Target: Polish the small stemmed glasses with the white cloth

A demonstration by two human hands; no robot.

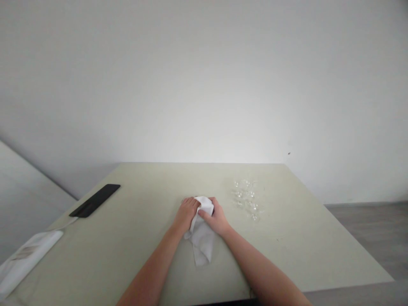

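Both my hands meet at the middle of a pale table (134, 238). My left hand (185, 213) and my right hand (216, 217) are closed around a white cloth (202, 238), whose loose end hangs down toward me between my wrists. The cloth is bunched at the top, and whatever it may wrap is hidden. Just right of my right hand stand several small clear glasses (247, 199) in a cluster on the table.
A black flat slab (94, 200) lies near the table's left edge. A white folded packet (27, 258) with a thin cord lies at the near left corner. A plain white wall stands behind the table, with grey floor at the right.
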